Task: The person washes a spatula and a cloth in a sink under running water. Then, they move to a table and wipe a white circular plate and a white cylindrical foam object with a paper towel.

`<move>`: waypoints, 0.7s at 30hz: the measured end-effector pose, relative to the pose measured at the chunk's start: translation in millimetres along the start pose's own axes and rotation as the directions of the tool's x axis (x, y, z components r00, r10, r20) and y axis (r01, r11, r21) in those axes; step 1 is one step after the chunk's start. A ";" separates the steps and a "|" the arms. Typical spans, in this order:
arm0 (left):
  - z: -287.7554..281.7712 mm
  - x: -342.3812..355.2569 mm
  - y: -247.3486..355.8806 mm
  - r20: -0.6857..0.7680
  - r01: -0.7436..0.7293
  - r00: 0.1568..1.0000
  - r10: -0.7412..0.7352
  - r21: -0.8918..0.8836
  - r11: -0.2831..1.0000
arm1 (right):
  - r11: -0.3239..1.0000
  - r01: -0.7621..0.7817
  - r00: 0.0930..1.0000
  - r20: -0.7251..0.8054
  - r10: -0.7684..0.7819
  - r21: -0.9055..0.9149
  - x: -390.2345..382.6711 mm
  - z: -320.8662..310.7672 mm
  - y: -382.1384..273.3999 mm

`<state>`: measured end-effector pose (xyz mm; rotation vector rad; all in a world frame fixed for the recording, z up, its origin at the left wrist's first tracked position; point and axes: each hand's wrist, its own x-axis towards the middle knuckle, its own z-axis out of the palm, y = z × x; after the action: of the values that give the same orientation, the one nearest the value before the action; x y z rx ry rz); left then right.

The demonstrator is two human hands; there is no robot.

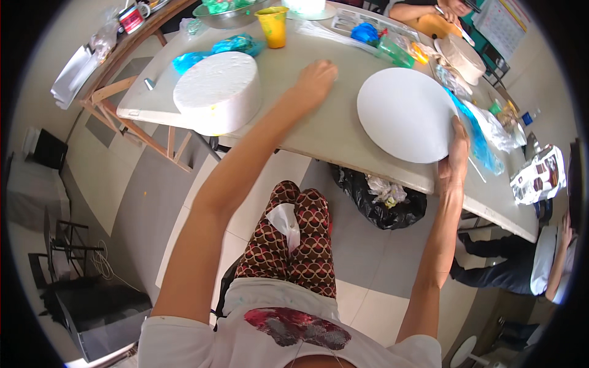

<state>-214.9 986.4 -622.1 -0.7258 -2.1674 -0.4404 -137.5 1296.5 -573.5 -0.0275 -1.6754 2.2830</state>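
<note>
A flat white round board point(405, 113) is tilted up over the right part of the table. My right hand point(455, 147) grips it by its right rim, thumb along the edge. Over the middle of the table, my left hand point(316, 84) is closed, fingers curled in. A pale bit shows at its fingertips, too small to name. Left of that arm, a thick white foam cake dummy point(218, 92) stands near the table's front edge, with a small yellow smear low on its side.
On the table point(307, 129) are a yellow-smeared cup point(273, 27), blue piping bags point(224, 49), a metal bowl point(230, 17) and a beige tiered piece point(459, 58). A black rubbish bag point(383, 205) sits below the front edge. Another person point(429, 12) works across the table.
</note>
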 end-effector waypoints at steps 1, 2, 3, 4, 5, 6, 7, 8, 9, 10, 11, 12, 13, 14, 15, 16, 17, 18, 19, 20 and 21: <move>5.0 0.7 -14.8 -0.161 -0.065 0.985 0.068 0.025 0.998 | 1.000 -0.012 1.000 0.028 0.011 0.014 -2.2 14.1 3.1; 8.3 3.1 -13.8 -0.162 -0.055 0.985 0.059 0.029 0.998 | 0.999 -0.036 0.999 0.030 0.035 0.028 -3.6 20.0 2.5; 5.9 6.9 -8.6 -0.050 -0.001 0.999 0.003 0.054 0.999 | 0.997 -0.059 0.998 0.031 0.058 0.041 -5.6 24.3 1.3; -1.5 7.7 -7.0 0.063 0.052 0.996 -0.057 0.090 0.995 | 0.997 -0.064 0.997 0.043 0.062 0.039 -5.9 28.9 2.6; -11.6 1.6 -5.0 0.062 0.063 0.996 -0.069 0.102 0.993 | 0.997 -0.069 0.992 0.109 0.066 0.027 -5.4 33.6 5.2; -16.3 -8.2 8.5 0.057 0.095 0.993 -0.102 0.117 0.989 | 0.997 -0.073 0.985 0.156 0.071 0.005 -6.1 31.7 8.2; -24.7 -17.2 23.9 0.051 0.124 0.990 -0.132 0.132 0.983 | 0.997 -0.077 0.985 0.154 0.076 -0.002 -6.9 32.6 9.7; -40.0 -26.1 40.5 0.096 0.122 0.986 -0.136 0.140 0.983 | 0.998 -0.066 0.985 0.159 0.067 -0.012 -6.3 34.4 11.1; -60.6 -38.1 56.8 0.140 0.121 0.980 -0.142 0.151 0.981 | 0.998 -0.056 0.984 0.167 0.059 -0.021 -6.1 38.2 13.7; -80.0 -52.3 72.4 0.139 0.145 0.976 -0.167 0.155 0.977 | 0.998 -0.060 0.983 0.172 0.063 -0.023 -5.6 42.9 18.3; -101.4 -67.6 85.2 0.140 0.171 0.971 -0.196 0.169 0.971 | 0.997 -0.062 0.980 0.186 0.068 -0.039 -5.5 50.2 26.3; -120.6 -78.8 95.5 0.165 0.185 0.965 -0.205 0.125 0.975 | 0.997 -0.056 0.978 0.197 0.067 -0.059 -6.8 56.1 31.3; -138.7 -91.3 101.8 0.193 0.201 0.957 -0.215 0.088 0.976 | 0.997 -0.059 0.976 0.207 0.070 -0.056 -11.0 63.5 35.9; -151.8 -105.0 103.7 0.192 0.205 0.956 -0.220 0.094 0.974 | 0.970 0.039 0.991 0.132 -0.007 -0.239 -15.2 69.4 40.0; -164.4 -119.3 103.5 0.178 0.261 0.952 -0.249 -0.047 0.964 | 0.899 0.120 0.992 0.073 -0.098 -0.422 -19.7 75.5 43.6; -176.9 -130.8 103.9 0.168 0.306 0.946 -0.276 -0.191 0.933 | 0.899 0.120 0.992 0.077 -0.096 -0.422 -22.5 76.7 43.5; -189.9 -143.5 104.6 0.168 0.309 0.945 -0.279 -0.192 0.931 | 0.574 0.361 0.921 0.186 -0.341 -0.735 -26.1 73.8 42.9; -206.2 -149.8 100.2 0.171 0.405 0.914 -0.368 -0.331 0.853 | 0.097 0.480 0.774 0.369 -0.514 -0.872 -27.0 75.7 34.9; -221.6 -156.0 94.5 0.191 0.483 0.873 -0.448 -0.461 0.744 | 0.097 0.479 0.764 0.359 -0.536 -0.873 -29.7 82.0 27.4; -231.1 -168.5 86.0 0.041 0.471 0.850 -0.525 -0.505 0.723 | 0.033 0.525 0.714 0.419 -0.561 -0.851 -34.3 91.5 17.7; -242.9 -179.0 74.6 -0.102 0.453 0.800 -0.592 -0.544 0.706 | -0.024 0.564 0.665 0.471 -0.580 -0.825 -39.4 103.6 10.2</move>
<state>65.7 854.0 -603.7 -0.2446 -1.9771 -1.3676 -122.7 1187.5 -556.7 0.3408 -2.1902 0.3737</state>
